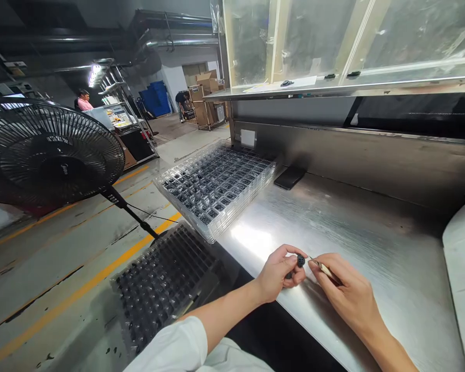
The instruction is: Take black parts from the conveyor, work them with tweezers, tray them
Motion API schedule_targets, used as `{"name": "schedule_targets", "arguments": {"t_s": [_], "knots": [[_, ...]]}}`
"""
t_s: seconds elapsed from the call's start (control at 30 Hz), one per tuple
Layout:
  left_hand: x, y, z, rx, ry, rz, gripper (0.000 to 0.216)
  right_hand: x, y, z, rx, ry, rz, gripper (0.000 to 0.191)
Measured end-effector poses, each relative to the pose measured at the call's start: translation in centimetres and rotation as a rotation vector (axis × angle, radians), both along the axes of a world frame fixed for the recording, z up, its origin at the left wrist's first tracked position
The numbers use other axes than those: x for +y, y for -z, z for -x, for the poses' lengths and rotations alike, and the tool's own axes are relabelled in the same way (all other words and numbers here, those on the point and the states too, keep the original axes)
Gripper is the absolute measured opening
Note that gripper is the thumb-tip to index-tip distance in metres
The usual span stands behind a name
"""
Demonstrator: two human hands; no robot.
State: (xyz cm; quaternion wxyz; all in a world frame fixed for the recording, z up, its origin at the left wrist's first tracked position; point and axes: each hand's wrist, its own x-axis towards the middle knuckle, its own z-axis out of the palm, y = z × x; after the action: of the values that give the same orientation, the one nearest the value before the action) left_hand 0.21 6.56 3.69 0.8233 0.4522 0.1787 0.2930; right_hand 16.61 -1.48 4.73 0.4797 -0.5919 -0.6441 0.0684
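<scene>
- The left hand (275, 276) pinches a small black part (301, 260) between thumb and finger, above the desk (372, 243) near its front edge; a second dark piece (289, 275) shows lower, against the curled fingers.
- The right hand (346, 289) grips a slim pale tool (325, 269), its tip close to the part; I cannot tell whether they touch.
- Stacked clear trays (234, 217) stand at the desk's left end.
- A black phone (290, 177) lies beside them, towards the back edge.
</scene>
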Motion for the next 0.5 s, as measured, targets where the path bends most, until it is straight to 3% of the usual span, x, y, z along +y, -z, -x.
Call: {"name": "schedule_targets", "arguments": {"t_s": [0.5], "knots": [[-0.31, -0.28, 0.36, -0.024, -0.086, 0.055, 0.050, -0.36, 0.31, 0.86, -0.230, 0.074, 0.002, 0.036]]}}
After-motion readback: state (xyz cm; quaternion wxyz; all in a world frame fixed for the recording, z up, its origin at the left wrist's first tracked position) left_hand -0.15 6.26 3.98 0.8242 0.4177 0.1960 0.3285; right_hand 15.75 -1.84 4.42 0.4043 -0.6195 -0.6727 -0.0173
